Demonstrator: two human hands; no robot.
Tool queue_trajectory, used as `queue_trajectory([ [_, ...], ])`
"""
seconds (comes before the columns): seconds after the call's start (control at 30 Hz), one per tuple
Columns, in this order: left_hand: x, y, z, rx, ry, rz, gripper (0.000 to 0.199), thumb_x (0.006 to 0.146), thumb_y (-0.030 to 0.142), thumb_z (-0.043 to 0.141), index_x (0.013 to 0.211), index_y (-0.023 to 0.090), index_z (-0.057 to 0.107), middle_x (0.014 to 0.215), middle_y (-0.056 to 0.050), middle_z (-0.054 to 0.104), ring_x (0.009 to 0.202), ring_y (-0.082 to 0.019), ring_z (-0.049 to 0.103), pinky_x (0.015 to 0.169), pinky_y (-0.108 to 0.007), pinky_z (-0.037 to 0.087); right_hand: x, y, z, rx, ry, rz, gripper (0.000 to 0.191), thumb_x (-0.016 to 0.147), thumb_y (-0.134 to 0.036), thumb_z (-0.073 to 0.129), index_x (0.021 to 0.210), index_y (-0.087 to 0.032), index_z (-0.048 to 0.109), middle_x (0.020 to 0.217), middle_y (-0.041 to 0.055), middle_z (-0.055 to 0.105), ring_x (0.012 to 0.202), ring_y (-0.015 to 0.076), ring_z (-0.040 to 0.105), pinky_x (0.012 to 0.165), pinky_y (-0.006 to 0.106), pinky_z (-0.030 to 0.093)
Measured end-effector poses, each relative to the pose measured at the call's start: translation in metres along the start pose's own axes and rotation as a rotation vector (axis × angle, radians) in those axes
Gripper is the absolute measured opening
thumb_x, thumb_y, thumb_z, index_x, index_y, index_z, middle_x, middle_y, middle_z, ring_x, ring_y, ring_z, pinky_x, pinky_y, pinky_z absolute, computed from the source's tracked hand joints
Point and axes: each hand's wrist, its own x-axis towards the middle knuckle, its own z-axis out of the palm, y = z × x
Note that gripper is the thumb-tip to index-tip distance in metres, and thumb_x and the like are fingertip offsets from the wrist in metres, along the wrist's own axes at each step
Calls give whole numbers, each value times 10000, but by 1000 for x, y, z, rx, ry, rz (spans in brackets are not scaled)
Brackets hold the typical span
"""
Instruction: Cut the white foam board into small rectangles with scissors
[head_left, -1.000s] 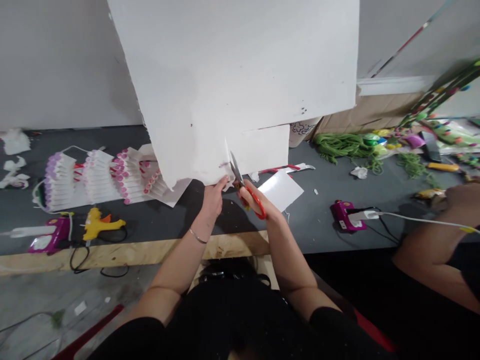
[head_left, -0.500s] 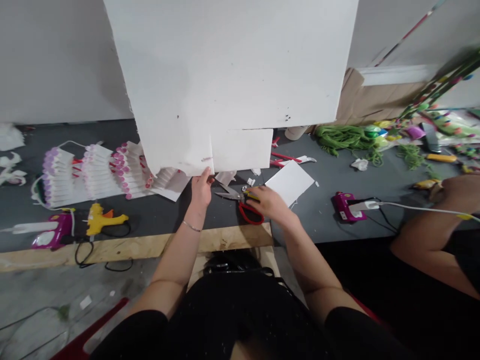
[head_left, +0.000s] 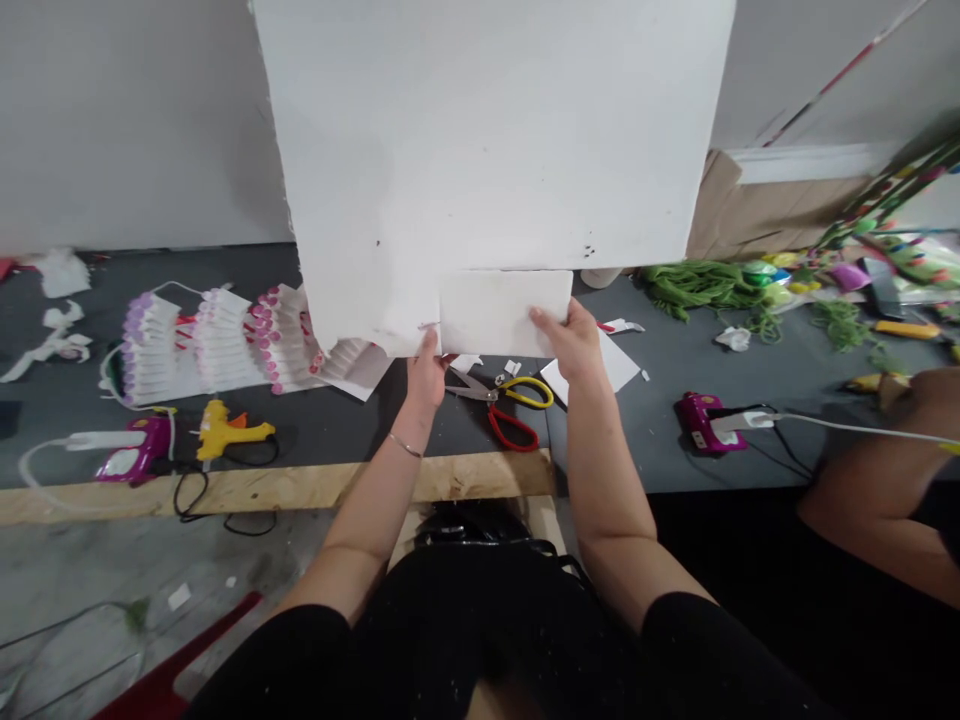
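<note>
A large white board (head_left: 495,140) stands up in front of me. At its lower edge sits a smaller white rectangular piece (head_left: 491,312); I cannot tell whether the two are joined. My left hand (head_left: 427,376) pinches the board's bottom edge, close to the seam beside the rectangle, thumb in front. The rectangle's right end is gripped by my right hand (head_left: 576,340), thumb on its front face and fingers behind. Below, between my hands, scissors (head_left: 495,396) with one red and one yellow handle lie with blades apart. A white sheet (head_left: 619,366) lies partly behind my right wrist.
Pleated white paper pieces (head_left: 217,340) with purple and pink edges lie left. A yellow glue gun (head_left: 234,430) is near the table's front edge, between purple power blocks (head_left: 142,450) (head_left: 705,422). Green yarn (head_left: 697,285) lies right, near another person's arm (head_left: 877,460).
My right hand has left the scissors and moved up to grip the rectangular piece. My left hand keeps its hold on the board. The whole view has shifted slightly.
</note>
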Motion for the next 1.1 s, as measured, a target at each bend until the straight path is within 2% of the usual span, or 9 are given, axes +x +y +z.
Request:
queue_trajectory([
  [0.1,2,-4,5,-9,50,-21,349,889,248,872,1222,313,792,1443,-29,783,1391,-257,707,795,-263,637,-24,-20,-3,-106,2,-92,462,783,-543,861,1118,-246,748,1108,70,833,1080,285,761,990,522,642],
  [0.2,3,-9,11,-34,87,-23,246,887,218,865,1124,252,806,1409,-70,798,1398,-251,704,906,-299,642,-54,-44,1,-295,26,-152,364,868,-488,795,1142,-261,720,1117,81,811,1130,311,732,1008,531,618],
  [0.37,4,-15,16,-71,9,29,237,876,257,884,1097,195,825,1371,-140,810,1371,-273,729,1062,-383,627,-88,-67,17,-507,49,-154,220,950,-453,700,1032,-251,669,953,99,714,1091,345,715,952,536,602],
  [0.5,7,-11,19,-119,106,11,203,882,183,864,1077,207,816,1332,-89,833,1408,-245,714,1104,-337,630,-69,-52,9,-338,53,-126,267,931,-452,686,1093,-239,692,1091,105,776,1083,309,721,976,521,603],
  [0.63,10,-2,21,-155,127,31,205,923,120,801,1111,202,811,1318,-87,840,1463,-257,676,1128,-337,634,-45,-21,-2,-73,41,30,401,813,-520,762,1094,-238,714,1127,91,819,1019,280,743,928,489,634],
  [0.77,8,3,23,-178,146,64,216,951,66,740,1123,179,807,1339,-106,832,1544,-252,598,1202,-342,588,-44,-3,-7,-75,89,22,454,736,-517,796,1085,-234,726,1134,99,833,1028,281,750,914,464,635],
  [0.83,5,3,24,-161,133,60,217,954,61,733,1127,166,810,1321,-111,837,1558,-261,583,1223,-359,574,-39,-1,-14,-94,94,14,448,731,-507,796,1082,-236,732,1136,97,837,1025,278,758,909,461,639],
  [0.97,1,3,23,-150,53,77,257,957,80,734,1191,149,815,1313,-112,840,1523,-272,621,1232,-379,570,-16,0,-30,-46,26,149,440,694,-528,788,1015,-236,719,989,96,835,932,309,791,769,464,662],
  [1.1,5,2,22,-174,10,111,317,955,107,738,1259,157,812,1328,-120,835,1455,-265,682,1184,-350,592,-18,6,-20,27,-34,216,445,710,-541,803,1012,-231,698,928,100,832,988,337,813,765,470,685],
])
